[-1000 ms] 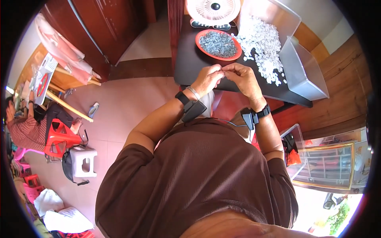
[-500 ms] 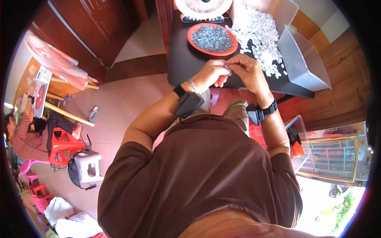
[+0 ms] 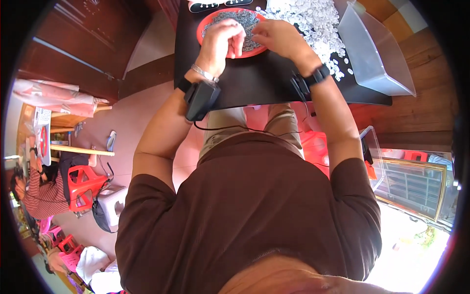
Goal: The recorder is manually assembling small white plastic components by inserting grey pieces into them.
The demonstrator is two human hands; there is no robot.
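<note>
A round red tray [image 3: 199, 35] on the black table holds a heap of small thin grey pieces [image 3: 247, 18], too small to name. My left hand [image 3: 221, 41] hangs over the tray's middle, fingers bent and pressed together; anything in them is hidden. Over the tray's right side is my right hand [image 3: 280, 38], its thumb and fingertips pinched towards the left hand. What it grips cannot be made out. The fingertips of both hands are a short way apart. Small round whitish clear pieces [image 3: 318, 29] lie in a spread pile right of my right hand.
A translucent plastic bin [image 3: 364, 59] lies beside the pile at the table's right. Black-and-white shoe-like feet [image 3: 203, 6] stand behind the tray. My legs are under the black table [image 3: 264, 85]. At far left a person [image 3: 44, 196] sits near a red stool [image 3: 85, 183].
Both hands have moved forward from the table's near edge to over the red tray and come apart. The view has shifted, so the fan has mostly left the picture.
</note>
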